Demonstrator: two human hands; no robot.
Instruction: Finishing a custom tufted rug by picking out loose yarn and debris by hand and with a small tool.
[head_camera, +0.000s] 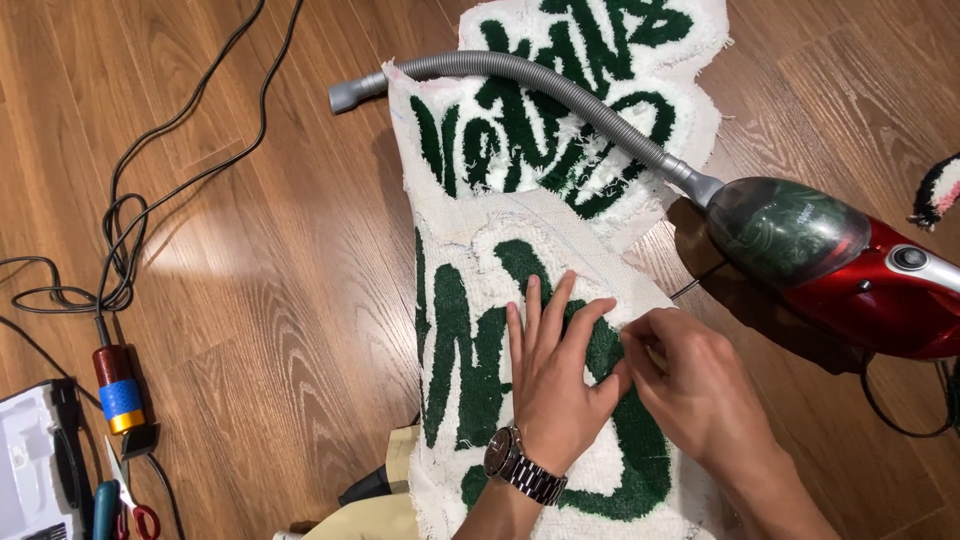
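tufted white-green rug under left hand, right hand seemingly pinching.

Left hand flat, fingers spread, palm down. Right hand beside it, fingers curled, pinching.

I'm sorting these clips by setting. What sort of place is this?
Probably a home or small craft workspace, with work done on the wooden plank floor. A white-and-green tufted rug piece lies under both hands, a red handheld vacuum with a grey hose sits beside it, and red-handled scissors lie nearby.
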